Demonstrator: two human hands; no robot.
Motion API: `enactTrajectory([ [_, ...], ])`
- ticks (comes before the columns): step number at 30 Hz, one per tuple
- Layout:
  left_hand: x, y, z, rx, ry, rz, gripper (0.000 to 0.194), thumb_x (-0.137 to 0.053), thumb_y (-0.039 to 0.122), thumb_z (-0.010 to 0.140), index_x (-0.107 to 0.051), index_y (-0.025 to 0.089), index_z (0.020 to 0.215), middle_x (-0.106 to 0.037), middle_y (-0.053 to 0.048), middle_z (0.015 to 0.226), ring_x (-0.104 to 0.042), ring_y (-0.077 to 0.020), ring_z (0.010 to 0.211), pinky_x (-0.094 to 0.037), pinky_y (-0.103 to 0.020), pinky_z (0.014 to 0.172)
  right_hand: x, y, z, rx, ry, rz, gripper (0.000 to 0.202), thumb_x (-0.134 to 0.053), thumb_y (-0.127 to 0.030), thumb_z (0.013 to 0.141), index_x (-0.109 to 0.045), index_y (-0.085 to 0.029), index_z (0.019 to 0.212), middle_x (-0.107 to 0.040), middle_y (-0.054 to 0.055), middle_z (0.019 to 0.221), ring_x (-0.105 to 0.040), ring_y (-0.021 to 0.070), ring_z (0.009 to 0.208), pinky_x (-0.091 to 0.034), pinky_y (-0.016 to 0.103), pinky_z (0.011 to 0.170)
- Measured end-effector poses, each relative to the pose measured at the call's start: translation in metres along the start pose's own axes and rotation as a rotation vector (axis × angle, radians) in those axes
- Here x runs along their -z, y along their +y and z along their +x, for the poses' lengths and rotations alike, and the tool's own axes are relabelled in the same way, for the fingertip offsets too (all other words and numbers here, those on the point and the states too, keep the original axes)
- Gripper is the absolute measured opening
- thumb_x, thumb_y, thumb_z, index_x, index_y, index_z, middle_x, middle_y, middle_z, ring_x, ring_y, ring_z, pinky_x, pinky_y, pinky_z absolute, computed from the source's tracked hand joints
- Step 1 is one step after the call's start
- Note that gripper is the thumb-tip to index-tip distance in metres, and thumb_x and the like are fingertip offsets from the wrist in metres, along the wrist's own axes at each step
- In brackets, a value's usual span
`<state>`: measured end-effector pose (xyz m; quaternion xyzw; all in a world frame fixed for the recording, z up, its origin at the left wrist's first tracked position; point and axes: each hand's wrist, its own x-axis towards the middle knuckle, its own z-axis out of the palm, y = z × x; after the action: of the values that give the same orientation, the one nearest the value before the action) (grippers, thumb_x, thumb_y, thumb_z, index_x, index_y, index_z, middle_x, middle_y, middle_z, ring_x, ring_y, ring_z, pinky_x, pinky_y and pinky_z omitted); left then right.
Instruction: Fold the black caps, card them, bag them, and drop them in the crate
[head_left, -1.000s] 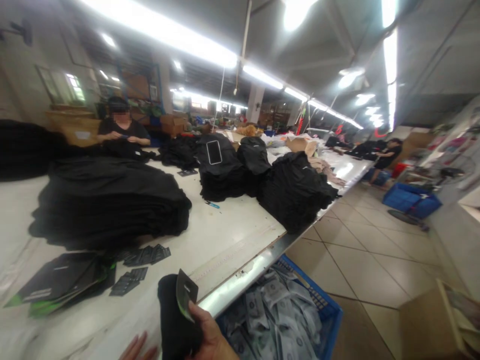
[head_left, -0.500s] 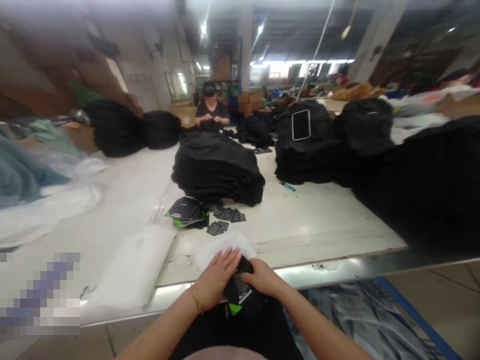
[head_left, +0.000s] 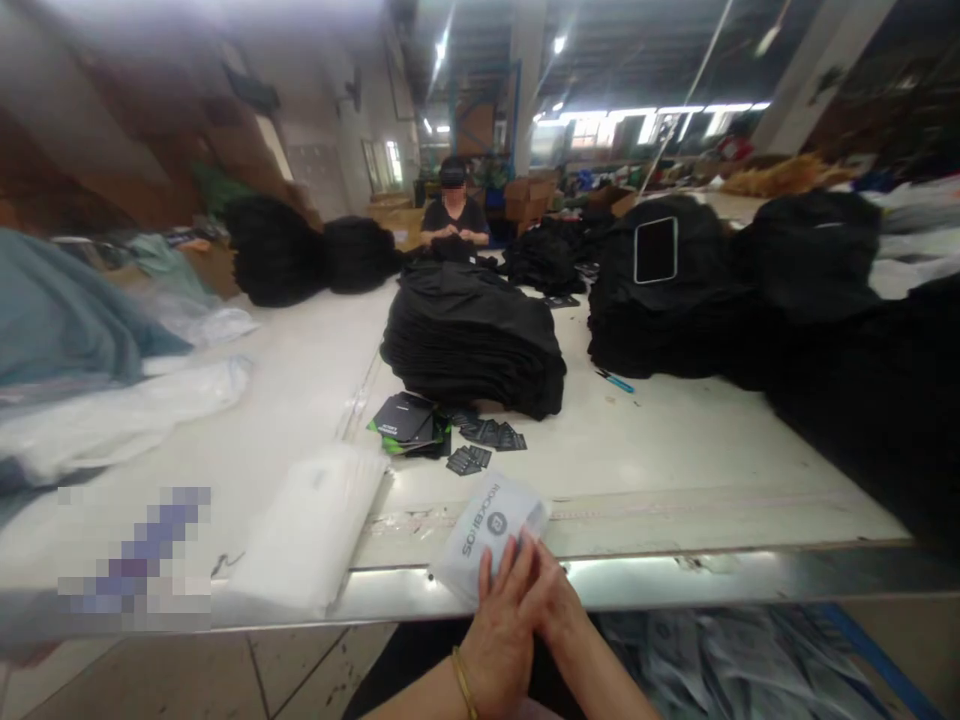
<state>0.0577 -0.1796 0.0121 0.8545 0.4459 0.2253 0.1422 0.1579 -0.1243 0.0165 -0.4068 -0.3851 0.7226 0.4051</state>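
Note:
A frosted plastic bag (head_left: 480, 530) with a printed logo lies at the table's front edge. My left hand (head_left: 504, 610), with a gold bracelet at the wrist, rests on its near end, fingers stretched out. Against it on the right is my right hand (head_left: 553, 600); its fingers overlap the left ones at the bag's edge, and what they pinch, if anything, is hidden. Beyond the bag lie small dark labels (head_left: 491, 434) and a stack of black and green cards (head_left: 409, 420). To the left is a pile of clear bags (head_left: 311, 530).
A tall stack of black fabric (head_left: 472, 340) stands mid-table. More black piles (head_left: 660, 320) sit to the right, one bearing a tablet (head_left: 655, 250). Blue snips (head_left: 615, 381) lie near them. A person (head_left: 454, 215) sits across the table. Grey packages (head_left: 697, 660) are below the edge.
The black headgear card is no longer visible. The plastic bag now shows its printed side, and my hands have come together at its near end. The view has shifted left.

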Motion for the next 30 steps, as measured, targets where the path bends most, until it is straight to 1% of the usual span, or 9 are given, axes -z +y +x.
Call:
enactTrajectory([
  [3,0.025,-0.019,0.013,0.047,0.044,-0.034,0.069,-0.042,0.034,0.087,-0.004,0.023,0.143,-0.01,-0.009,0.15,-0.009,-0.0281,0.137,-0.021,-0.05,0.108,0.004,-0.012,-0.004,-0.043,0.014,0.022,0.057,-0.024,-0.063,0.084,-0.059,-0.027,0.111,-0.065,0.005,0.108,-0.06,0.0204,0.097,-0.046,0.039,0.084],
  [5,0.033,-0.034,0.024,0.101,-0.039,0.015,0.062,-0.039,0.042,0.088,-0.012,0.027,0.142,-0.015,-0.006,0.149,-0.011,-0.0279,0.137,-0.019,-0.051,0.108,0.019,-0.021,-0.004,-0.089,0.101,-0.115,0.049,-0.039,-0.059,0.08,-0.064,-0.022,0.099,-0.068,0.006,0.095,-0.062,0.0211,0.084,-0.05,0.037,0.073],
  [8,0.03,-0.04,0.036,0.132,-0.21,0.123,0.064,-0.049,0.05,0.08,-0.026,0.035,0.137,-0.021,-0.003,0.148,-0.013,-0.031,0.135,-0.013,-0.055,0.107,0.053,-0.035,0.001,-0.129,0.305,-0.33,0.028,-0.059,-0.045,0.072,-0.064,-0.017,0.072,-0.065,0.004,0.069,-0.057,0.0146,0.056,-0.048,0.027,0.051],
  [12,0.032,-0.033,0.053,0.115,-0.279,0.184,0.068,-0.057,0.059,0.07,-0.039,0.034,0.13,-0.032,-0.006,0.142,-0.026,-0.0345,0.129,-0.021,-0.058,0.101,0.081,-0.044,0.008,-0.175,0.4,-0.33,0.022,-0.062,-0.037,0.069,-0.061,-0.017,0.078,-0.065,0.004,0.076,-0.056,0.0113,0.052,-0.046,0.023,0.044],
  [17,0.044,-0.052,0.116,0.149,-0.211,0.115,0.032,-0.042,0.043,0.086,-0.059,0.03,0.109,-0.057,-0.005,0.114,-0.049,-0.0237,0.106,-0.038,-0.043,0.089,0.073,-0.041,0.027,-0.177,0.393,-0.341,0.024,-0.057,-0.039,0.07,-0.057,-0.015,0.068,-0.058,0.001,0.065,-0.045,0.0067,0.037,-0.032,0.019,0.029],
  [21,0.026,-0.068,0.158,0.156,-0.415,0.029,0.022,-0.049,0.032,0.082,-0.065,0.021,0.092,-0.065,-0.004,0.093,-0.057,-0.0194,0.09,-0.044,-0.031,0.081,0.07,-0.039,0.042,-0.156,0.401,-0.362,0.024,-0.052,-0.04,0.073,-0.055,-0.017,0.067,-0.056,-0.002,0.06,-0.042,0.0058,0.034,-0.028,0.019,0.028],
  [23,0.019,-0.074,0.165,0.185,-0.447,0.018,0.021,-0.048,0.031,0.082,-0.065,0.019,0.083,-0.066,-0.005,0.086,-0.059,-0.0185,0.086,-0.044,-0.028,0.078,0.066,-0.034,0.036,-0.159,0.381,-0.385,0.026,-0.051,-0.04,0.074,-0.053,-0.017,0.062,-0.053,-0.004,0.052,-0.04,0.0059,0.033,-0.026,0.019,0.029],
  [27,0.026,-0.091,0.164,0.336,-0.332,0.081,0.03,-0.033,0.023,0.088,-0.06,0.013,0.092,-0.064,-0.011,0.093,-0.058,-0.0206,0.089,-0.043,-0.032,0.079,0.048,-0.017,-0.008,-0.217,0.241,-0.449,0.027,-0.055,-0.033,0.069,-0.049,-0.018,0.048,-0.043,-0.005,0.037,-0.039,0.0067,0.032,-0.025,0.018,0.031],
  [30,0.032,-0.094,0.16,0.273,-0.334,0.039,0.024,-0.038,0.025,0.086,-0.061,0.016,0.088,-0.065,-0.007,0.089,-0.058,-0.0183,0.086,-0.043,-0.029,0.078,0.044,-0.014,-0.027,-0.261,0.231,-0.477,0.026,-0.051,-0.039,0.074,-0.054,-0.018,0.059,-0.046,-0.005,0.038,-0.039,0.0071,0.031,-0.027,0.018,0.032],
])
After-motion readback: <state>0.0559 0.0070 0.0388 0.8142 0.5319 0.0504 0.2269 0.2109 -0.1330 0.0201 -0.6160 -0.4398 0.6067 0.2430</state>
